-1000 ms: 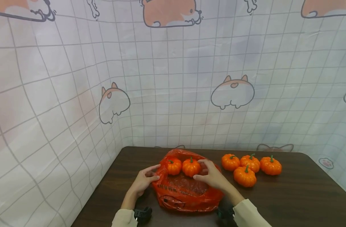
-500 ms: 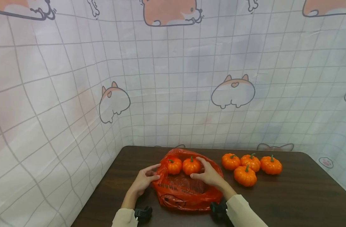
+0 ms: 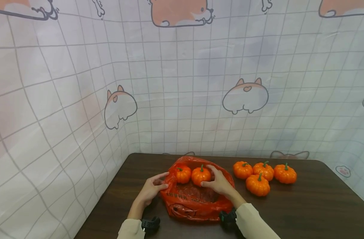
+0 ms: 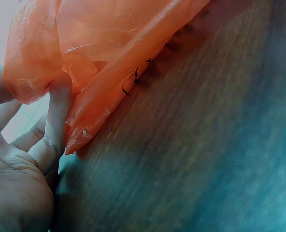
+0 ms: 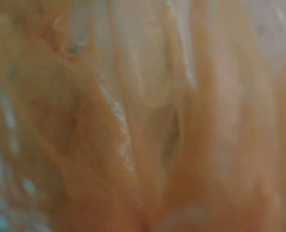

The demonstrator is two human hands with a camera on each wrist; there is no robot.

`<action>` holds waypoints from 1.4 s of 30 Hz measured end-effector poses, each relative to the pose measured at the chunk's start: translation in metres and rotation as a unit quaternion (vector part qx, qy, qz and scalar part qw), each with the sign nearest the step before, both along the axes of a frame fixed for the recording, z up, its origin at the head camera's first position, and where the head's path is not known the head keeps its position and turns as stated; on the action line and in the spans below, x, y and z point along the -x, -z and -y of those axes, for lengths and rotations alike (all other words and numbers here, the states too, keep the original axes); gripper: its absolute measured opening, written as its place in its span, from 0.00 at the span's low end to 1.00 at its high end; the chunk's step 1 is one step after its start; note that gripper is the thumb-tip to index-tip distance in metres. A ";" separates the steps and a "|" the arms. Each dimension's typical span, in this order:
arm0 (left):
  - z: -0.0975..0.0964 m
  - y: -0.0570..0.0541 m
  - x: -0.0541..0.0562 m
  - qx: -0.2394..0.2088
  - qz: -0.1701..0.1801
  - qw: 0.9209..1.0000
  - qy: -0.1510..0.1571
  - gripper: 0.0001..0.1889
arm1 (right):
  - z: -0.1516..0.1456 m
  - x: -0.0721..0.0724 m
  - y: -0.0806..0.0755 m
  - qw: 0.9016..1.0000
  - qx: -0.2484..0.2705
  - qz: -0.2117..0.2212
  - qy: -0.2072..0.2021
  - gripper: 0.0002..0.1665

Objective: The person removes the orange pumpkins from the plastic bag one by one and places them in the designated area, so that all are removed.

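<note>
A red plastic bag lies with its mouth spread wide, dark print and a drawn face on its front. Two small orange pumpkins with green stems sit inside it: a left pumpkin and a right pumpkin. My left hand pinches the bag's left rim between thumb and fingers; up close in the left wrist view, the thin film folds over the fingertips. Reaching into the mouth, my right hand grips the right pumpkin from its right side, thumb in front, fingers behind. Blurred red film fills the right wrist view.
Several more orange pumpkins stand grouped to the right of the bag on the dark wooden table. Behind the table hangs a white grid-patterned cloth with dog drawings. Black wrist cameras sit at both cuffs.
My right hand has shifted slightly left and deeper over the bag, its thumb now at the pumpkin's front. The left hand stays at the bag's rim.
</note>
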State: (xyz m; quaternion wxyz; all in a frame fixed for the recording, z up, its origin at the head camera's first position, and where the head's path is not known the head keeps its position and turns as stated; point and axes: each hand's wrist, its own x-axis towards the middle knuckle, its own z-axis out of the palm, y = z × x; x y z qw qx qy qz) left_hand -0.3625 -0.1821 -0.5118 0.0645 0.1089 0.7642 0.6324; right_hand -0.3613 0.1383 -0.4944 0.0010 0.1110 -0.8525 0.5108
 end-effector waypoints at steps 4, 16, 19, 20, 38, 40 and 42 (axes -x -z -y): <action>-0.001 0.000 0.000 -0.001 0.000 1.000 -0.002 0.27 | 0.000 0.001 0.001 1.000 -0.011 -0.015 0.007 0.45; -0.002 0.001 0.001 0.007 -0.004 1.000 -0.009 0.27 | -0.003 -0.001 0.002 1.000 -0.007 -0.002 0.020 0.40; -0.002 0.000 0.000 0.006 -0.002 1.000 -0.010 0.27 | -0.004 -0.002 0.000 1.000 -0.012 -0.004 0.023 0.40; -0.002 0.000 0.000 0.006 -0.002 1.000 -0.010 0.27 | -0.004 -0.003 0.000 1.000 -0.014 -0.006 0.023 0.40; -0.004 -0.001 -0.001 0.001 0.002 1.000 -0.017 0.27 | -0.017 -0.020 -0.021 1.000 -0.006 -0.014 -0.009 0.40; -0.004 -0.001 -0.001 0.002 0.001 1.000 -0.018 0.26 | -0.020 -0.023 -0.024 1.000 -0.004 -0.017 -0.018 0.40; -0.004 -0.001 -0.001 0.003 0.001 1.000 -0.019 0.26 | -0.023 -0.026 -0.026 1.000 0.000 -0.016 -0.022 0.40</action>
